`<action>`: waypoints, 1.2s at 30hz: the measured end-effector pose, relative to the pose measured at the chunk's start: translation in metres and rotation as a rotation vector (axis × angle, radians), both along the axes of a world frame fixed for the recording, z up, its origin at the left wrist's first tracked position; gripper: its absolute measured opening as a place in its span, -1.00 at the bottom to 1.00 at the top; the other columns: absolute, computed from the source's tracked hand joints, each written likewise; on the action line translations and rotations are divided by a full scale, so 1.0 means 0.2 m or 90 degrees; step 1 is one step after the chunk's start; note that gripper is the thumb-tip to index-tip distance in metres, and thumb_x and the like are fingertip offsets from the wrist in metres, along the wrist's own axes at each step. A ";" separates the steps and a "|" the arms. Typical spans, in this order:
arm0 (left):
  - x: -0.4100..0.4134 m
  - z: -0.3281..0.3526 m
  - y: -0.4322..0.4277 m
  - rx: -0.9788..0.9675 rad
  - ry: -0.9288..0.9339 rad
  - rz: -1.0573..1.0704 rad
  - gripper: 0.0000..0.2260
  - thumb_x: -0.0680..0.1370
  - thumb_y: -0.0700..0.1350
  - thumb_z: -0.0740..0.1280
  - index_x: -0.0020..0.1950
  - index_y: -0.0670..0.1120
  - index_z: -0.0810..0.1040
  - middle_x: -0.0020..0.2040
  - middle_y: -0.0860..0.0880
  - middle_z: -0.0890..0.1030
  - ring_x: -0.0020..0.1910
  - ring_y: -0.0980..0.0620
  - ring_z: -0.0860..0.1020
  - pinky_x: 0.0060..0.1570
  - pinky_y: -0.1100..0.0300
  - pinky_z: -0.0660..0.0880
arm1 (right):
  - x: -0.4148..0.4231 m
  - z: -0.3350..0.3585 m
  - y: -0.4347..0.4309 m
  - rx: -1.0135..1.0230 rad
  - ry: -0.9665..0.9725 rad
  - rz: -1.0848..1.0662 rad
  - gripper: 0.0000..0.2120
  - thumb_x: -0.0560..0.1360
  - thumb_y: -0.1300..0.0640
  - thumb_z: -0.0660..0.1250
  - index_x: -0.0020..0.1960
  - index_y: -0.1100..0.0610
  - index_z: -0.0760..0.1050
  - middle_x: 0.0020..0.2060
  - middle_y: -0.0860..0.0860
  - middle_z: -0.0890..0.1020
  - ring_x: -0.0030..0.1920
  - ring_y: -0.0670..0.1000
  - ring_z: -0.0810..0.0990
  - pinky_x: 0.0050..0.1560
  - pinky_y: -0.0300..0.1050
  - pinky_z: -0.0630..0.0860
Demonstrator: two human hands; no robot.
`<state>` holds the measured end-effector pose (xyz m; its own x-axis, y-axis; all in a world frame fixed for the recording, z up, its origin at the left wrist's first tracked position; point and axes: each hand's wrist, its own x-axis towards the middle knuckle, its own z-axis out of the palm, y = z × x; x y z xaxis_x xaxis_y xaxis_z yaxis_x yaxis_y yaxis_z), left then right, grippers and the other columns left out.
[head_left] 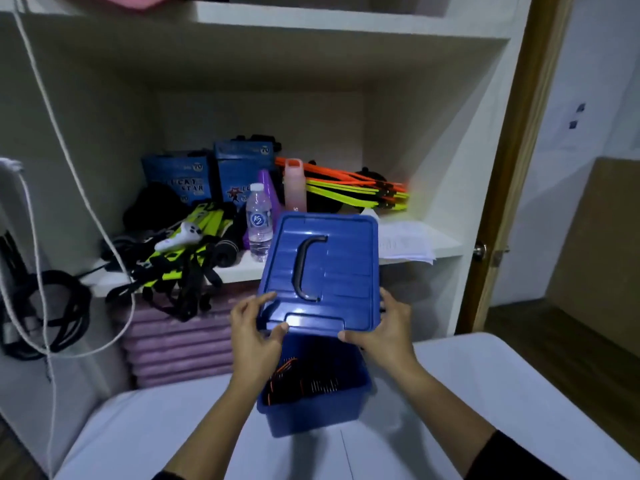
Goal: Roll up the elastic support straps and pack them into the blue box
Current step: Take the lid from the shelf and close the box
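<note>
On the shelf to the left, the tangled straps point(180, 258) in yellow-green and black hang over the edge in a loose heap. If the box is closed now, they would likely be left unpacked, and their dangling loops could snag on anything reaching past them. The water bottle point(259, 226) stands just behind the raised lid's far-left corner. A push forward or a swing of the lid could knock it over.

The left hand point(254, 330) pinches the lid point(322, 271) at its near-left corner, fingers on top and thumb under the front edge. The right hand point(384, 330) grips the near-right corner the same way. Both holds sit at the near end only, so the far end is unsupported. A slack thumb could let the lid tip or drop onto the contents.

The lid is tilted and lifted clear of the blue box point(311, 414), which rests on the white table point(485, 393) directly below and between the wrists. The packed straps point(301, 379), dark with orange edging, lie in its bottom, under the lid's near edge and touching neither hand.
</note>
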<state>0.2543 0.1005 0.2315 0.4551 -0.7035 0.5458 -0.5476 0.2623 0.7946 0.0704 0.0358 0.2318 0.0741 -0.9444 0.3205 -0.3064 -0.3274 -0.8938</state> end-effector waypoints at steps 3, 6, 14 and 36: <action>0.01 -0.19 0.04 0.058 -0.004 -0.008 -0.57 0.38 -0.40 0.42 0.15 -0.03 0.50 0.14 -0.10 0.36 -0.02 0.51 0.36 -0.15 0.64 0.32 | -0.01 -0.23 0.06 0.058 -0.012 0.005 -0.07 -0.04 0.08 0.62 0.30 0.10 0.40 0.18 0.09 0.38 0.15 0.01 0.47 0.25 -0.09 0.47; 0.03 -0.35 0.06 0.132 0.005 -0.020 -0.57 0.38 -0.40 0.42 0.18 -0.08 0.52 0.15 -0.10 0.36 -0.01 0.45 0.37 -0.12 0.64 0.31 | 0.01 -0.46 0.09 0.096 -0.018 -0.011 -0.13 -0.05 0.03 0.60 0.24 0.08 0.44 0.11 0.15 0.52 0.09 0.04 0.58 0.13 0.07 0.56; 0.09 -0.62 0.06 0.301 0.008 -0.021 -0.57 0.40 -0.37 0.40 0.19 -0.03 0.49 0.17 -0.06 0.29 0.04 0.07 0.38 0.15 0.33 0.34 | 0.08 -0.80 0.14 0.197 0.070 -0.032 -0.20 -0.09 -0.14 0.52 0.13 0.02 0.50 -0.03 0.02 0.55 -0.01 0.02 0.56 0.00 0.06 0.60; 0.22 -0.88 -0.14 0.436 -0.042 0.061 -0.54 0.37 -0.33 0.40 0.21 0.01 0.49 0.24 -0.10 0.51 0.21 -0.10 0.38 0.10 0.29 0.11 | 0.11 -0.90 0.07 0.133 0.216 0.032 -0.09 0.22 -0.22 0.50 0.44 -0.04 0.18 0.10 -0.03 0.35 0.07 -0.03 0.39 0.01 -0.33 0.42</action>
<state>0.2984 0.0716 0.0549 0.5137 -0.8577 0.0221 -0.5964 -0.3385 0.7278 0.0927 0.0493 0.0521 0.1912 -0.9789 0.0716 -0.5835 -0.1720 -0.7937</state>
